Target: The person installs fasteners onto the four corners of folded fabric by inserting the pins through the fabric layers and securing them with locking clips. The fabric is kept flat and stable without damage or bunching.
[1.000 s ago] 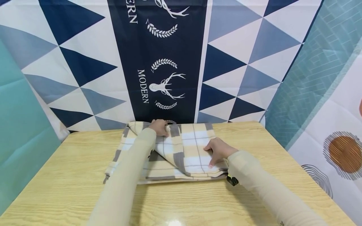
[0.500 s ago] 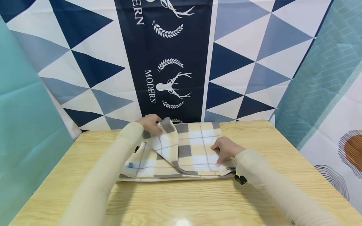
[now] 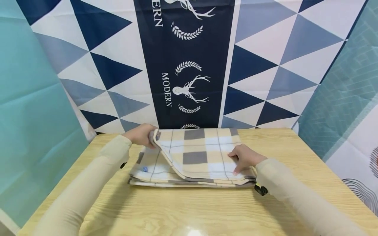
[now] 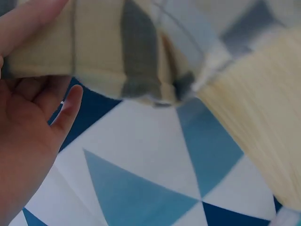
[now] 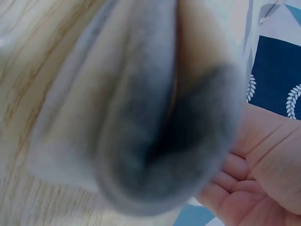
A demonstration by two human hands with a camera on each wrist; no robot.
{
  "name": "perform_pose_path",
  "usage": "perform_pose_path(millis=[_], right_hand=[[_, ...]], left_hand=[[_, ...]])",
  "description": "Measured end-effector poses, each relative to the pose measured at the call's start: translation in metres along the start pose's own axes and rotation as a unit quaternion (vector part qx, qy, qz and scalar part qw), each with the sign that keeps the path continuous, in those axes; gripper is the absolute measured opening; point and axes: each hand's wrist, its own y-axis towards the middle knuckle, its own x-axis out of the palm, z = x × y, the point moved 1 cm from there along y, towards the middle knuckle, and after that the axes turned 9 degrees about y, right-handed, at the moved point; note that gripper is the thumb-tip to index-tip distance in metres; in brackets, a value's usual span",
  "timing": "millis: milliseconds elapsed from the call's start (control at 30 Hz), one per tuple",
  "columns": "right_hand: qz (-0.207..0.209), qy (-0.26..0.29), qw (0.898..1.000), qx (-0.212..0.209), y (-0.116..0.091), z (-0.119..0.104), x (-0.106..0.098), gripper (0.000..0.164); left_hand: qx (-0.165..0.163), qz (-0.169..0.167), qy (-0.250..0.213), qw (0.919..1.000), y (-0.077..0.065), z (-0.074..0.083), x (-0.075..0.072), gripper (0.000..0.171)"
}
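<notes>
A folded plaid blanket (image 3: pixel 195 157) in cream, white and grey lies on the table. At its back left corner my left hand (image 3: pixel 142 135) pinches the raised edge of the top layer. That layer slopes up from the fold, and the layers beneath show a small blue mark (image 3: pixel 145 169). In the left wrist view, the thumb lies over the hanging blanket (image 4: pixel 99 52) and the fingers are behind it. My right hand (image 3: pixel 245 158) rests on the blanket's right end, thumb and fingers spread apart. Rounded folds of the blanket (image 5: pixel 141 155) fill the right wrist view beside the palm.
The wooden table (image 3: pixel 165 209) extends around the blanket on the left, front and right. A patterned cloth (image 3: pixel 189 65) hangs upright behind its back edge. Teal sheeting (image 3: pixel 38 114) stands at the left, with more hanging cloth (image 3: pixel 354 124) at the right.
My left hand has moved leftward, drawing the top layer's edge out over the blanket's left part. The right hand has kept its place on the blanket. The head view has shifted slightly left.
</notes>
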Motion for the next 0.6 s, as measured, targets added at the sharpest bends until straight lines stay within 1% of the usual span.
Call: perform_pose_path(millis=[133, 200, 233, 333, 400, 467, 600], right_hand=[[-0.002, -0.002, 1.0, -0.008, -0.002, -0.001, -0.001, 0.076], [-0.004, -0.005, 1.0, -0.013, -0.002, -0.002, -0.001, 0.076], [-0.004, -0.007, 1.0, -0.015, -0.003, -0.001, -0.001, 0.076], [-0.002, -0.016, 1.0, -0.022, -0.005, -0.001, -0.002, 0.075], [-0.001, -0.018, 1.0, -0.023, -0.005, 0.001, -0.002, 0.075], [0.0, -0.018, 0.999, -0.028, -0.005, 0.001, -0.003, 0.075], [-0.002, -0.016, 0.999, -0.03, -0.002, 0.002, -0.002, 0.076]], left_hand=[[0.024, 0.011, 0.034, 0.9991, -0.026, -0.004, 0.006, 0.031], [0.042, 0.018, 0.054, 0.9975, -0.039, -0.006, 0.01, 0.032], [0.05, 0.025, 0.063, 0.9965, -0.045, -0.007, 0.012, 0.033], [0.068, 0.063, 0.088, 0.9918, -0.061, -0.011, 0.018, 0.036], [0.067, 0.091, 0.092, 0.9893, -0.07, -0.013, 0.023, 0.036], [0.064, 0.111, 0.095, 0.9872, -0.078, -0.016, 0.027, 0.032], [0.057, 0.122, 0.104, 0.9854, -0.093, -0.017, 0.035, 0.028]])
